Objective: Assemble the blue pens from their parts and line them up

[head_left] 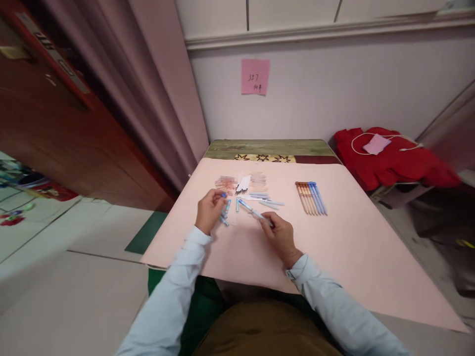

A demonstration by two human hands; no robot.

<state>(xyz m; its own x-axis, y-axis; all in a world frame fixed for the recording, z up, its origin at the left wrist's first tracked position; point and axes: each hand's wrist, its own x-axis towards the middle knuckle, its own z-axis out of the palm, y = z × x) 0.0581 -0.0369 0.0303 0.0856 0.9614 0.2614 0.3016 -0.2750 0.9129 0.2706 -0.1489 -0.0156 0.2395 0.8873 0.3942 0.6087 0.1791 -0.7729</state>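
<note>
My left hand [211, 210] pinches a small dark-blue pen part [223, 195] between thumb and fingertips. In my right hand [280, 235] is a light-blue pen barrel [256, 212], slanting up and left toward the left hand, apart from the blue part. Short light-blue pen pieces [237, 205] lie between the hands, some partly covered by the left fingers. Just beyond them are slim dark-tipped refills [243, 185], reddish-brown pen pieces [226, 183] and pale barrels [259, 181]. Loose light-blue pieces [272, 203] rest above the right hand.
A neat row of pens [310, 199], brown-topped and blue-topped, lies on the pale pink table cover [334, 257]. Red cloth with a white cable [393, 153] sits beyond the table's right side. A pink note [255, 77] is on the wall. A curtain [159, 74] hangs at left.
</note>
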